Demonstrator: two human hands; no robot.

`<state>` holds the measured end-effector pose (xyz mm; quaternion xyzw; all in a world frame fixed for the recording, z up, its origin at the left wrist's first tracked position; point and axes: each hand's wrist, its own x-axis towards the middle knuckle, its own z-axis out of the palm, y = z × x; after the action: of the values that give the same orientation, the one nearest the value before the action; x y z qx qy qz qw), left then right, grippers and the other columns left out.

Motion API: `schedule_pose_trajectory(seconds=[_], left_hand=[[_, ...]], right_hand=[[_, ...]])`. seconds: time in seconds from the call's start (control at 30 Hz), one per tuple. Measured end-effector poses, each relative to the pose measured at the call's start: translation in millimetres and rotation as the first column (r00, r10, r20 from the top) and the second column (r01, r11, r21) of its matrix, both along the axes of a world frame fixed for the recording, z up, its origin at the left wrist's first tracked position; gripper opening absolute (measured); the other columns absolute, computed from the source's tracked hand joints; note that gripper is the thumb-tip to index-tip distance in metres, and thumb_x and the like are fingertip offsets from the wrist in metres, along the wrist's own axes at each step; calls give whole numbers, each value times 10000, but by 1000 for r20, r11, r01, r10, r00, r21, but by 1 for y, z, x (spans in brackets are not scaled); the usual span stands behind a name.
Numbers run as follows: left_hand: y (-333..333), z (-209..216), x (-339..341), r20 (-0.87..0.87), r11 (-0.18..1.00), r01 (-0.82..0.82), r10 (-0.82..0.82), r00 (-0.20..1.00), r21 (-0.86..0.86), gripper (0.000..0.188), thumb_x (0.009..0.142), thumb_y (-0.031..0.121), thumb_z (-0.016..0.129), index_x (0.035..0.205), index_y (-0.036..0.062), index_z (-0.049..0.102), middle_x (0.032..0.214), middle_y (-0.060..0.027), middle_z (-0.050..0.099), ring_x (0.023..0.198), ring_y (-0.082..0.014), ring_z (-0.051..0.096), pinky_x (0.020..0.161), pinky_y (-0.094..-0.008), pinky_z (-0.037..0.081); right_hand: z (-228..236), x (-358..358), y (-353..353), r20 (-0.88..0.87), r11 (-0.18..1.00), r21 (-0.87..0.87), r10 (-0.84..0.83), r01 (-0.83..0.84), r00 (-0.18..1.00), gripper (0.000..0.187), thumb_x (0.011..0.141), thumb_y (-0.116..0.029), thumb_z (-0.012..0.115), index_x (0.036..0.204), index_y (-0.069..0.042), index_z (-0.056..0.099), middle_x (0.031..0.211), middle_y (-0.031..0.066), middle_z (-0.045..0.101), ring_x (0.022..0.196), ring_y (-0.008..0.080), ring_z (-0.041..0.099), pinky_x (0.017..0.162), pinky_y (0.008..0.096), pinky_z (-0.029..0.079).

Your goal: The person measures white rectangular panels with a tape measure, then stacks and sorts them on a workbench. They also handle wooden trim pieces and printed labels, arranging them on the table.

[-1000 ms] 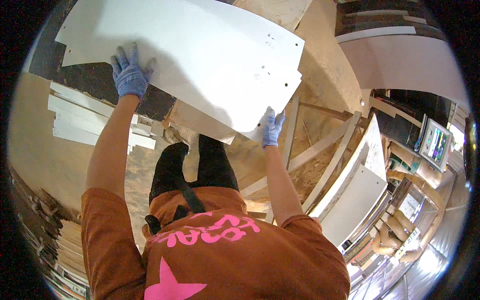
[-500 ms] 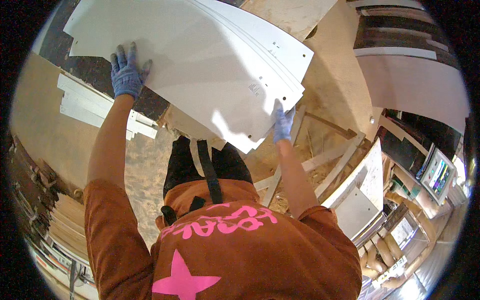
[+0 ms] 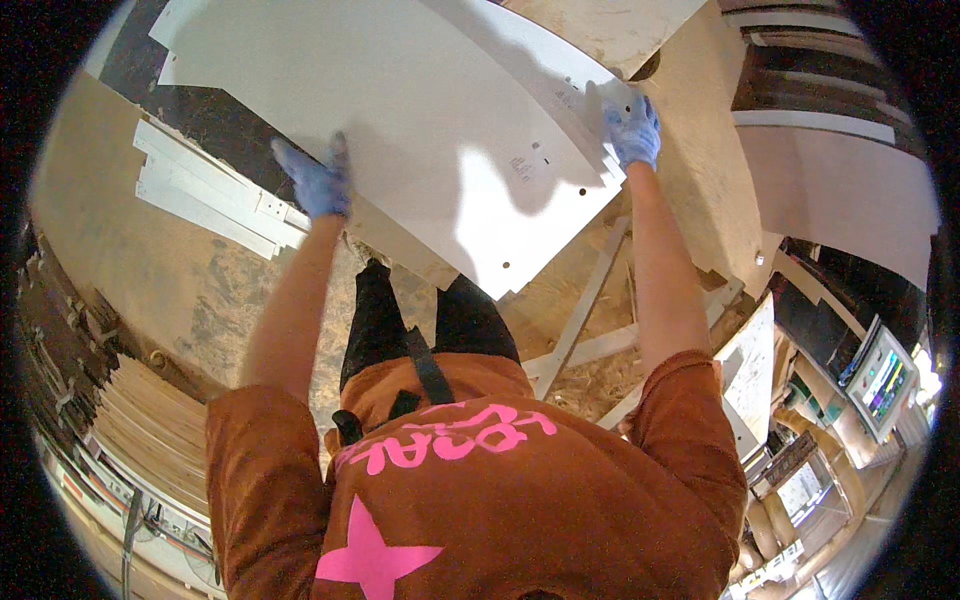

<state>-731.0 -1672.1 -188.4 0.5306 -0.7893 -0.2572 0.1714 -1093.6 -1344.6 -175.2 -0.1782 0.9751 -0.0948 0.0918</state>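
Observation:
A stack of white panels (image 3: 400,130) lies in front of me, its sheets fanned at the right end. Small dark holes and printed marks show near that end. My left hand (image 3: 316,183), in a blue-grey glove, is at the near long edge of the stack, thumb and fingers apart and nothing held. At the right end, my right hand (image 3: 634,136), gloved alike, touches the edge and corner of the panels. Its thumb lies toward the panel face and its fingers stretch along the outer side.
Narrow white strips (image 3: 215,195) lie left of the stack on a brown board. Wooden slats (image 3: 590,310) form a frame below its right end. A large pale panel (image 3: 840,185) and a lit screen (image 3: 880,375) are at the right. Stacked boards (image 3: 150,435) stand at lower left.
My right hand has moved away and right along the panels' end. My left hand has come off the top face to the near edge, further right. The panels look less fanned out.

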Motion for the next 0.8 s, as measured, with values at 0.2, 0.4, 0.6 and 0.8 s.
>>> schedule_pose_trajectory(seconds=[0.2,0.4,0.6,0.8], left_hand=[[139,0,12,-395,709,34,351,849,704,870,883,493,686,1479,13,271,1364,-175,473,1192,-300,511,1052,-404,407],[170,11,-2,-22,30,-3,787,617,1000,809,838,595,689,1396,64,440,1297,-125,556,1134,-297,574,949,-440,500],[163,19,7,-27,-31,82,780,626,996,818,834,627,670,1405,90,441,1308,-118,568,1128,-299,596,934,-455,519],[167,10,13,-34,90,-58,780,625,994,832,844,612,667,1416,69,400,1317,-136,555,1121,-302,604,872,-453,558]], right_hand=[[8,-28,-18,124,970,216,87,-112,988,755,867,-639,544,1441,-157,458,1487,155,443,1386,330,387,1144,436,296],[45,-30,-28,303,932,301,110,-204,947,714,884,-672,474,1413,-192,495,1455,141,481,1362,339,416,1121,485,310],[14,19,22,421,798,391,287,-458,860,536,957,-529,448,1388,-220,523,1447,116,489,1340,347,435,1094,460,365],[6,84,52,486,987,26,125,-158,865,528,953,-537,438,1275,-142,576,1280,170,593,1224,386,508,1033,471,399]])
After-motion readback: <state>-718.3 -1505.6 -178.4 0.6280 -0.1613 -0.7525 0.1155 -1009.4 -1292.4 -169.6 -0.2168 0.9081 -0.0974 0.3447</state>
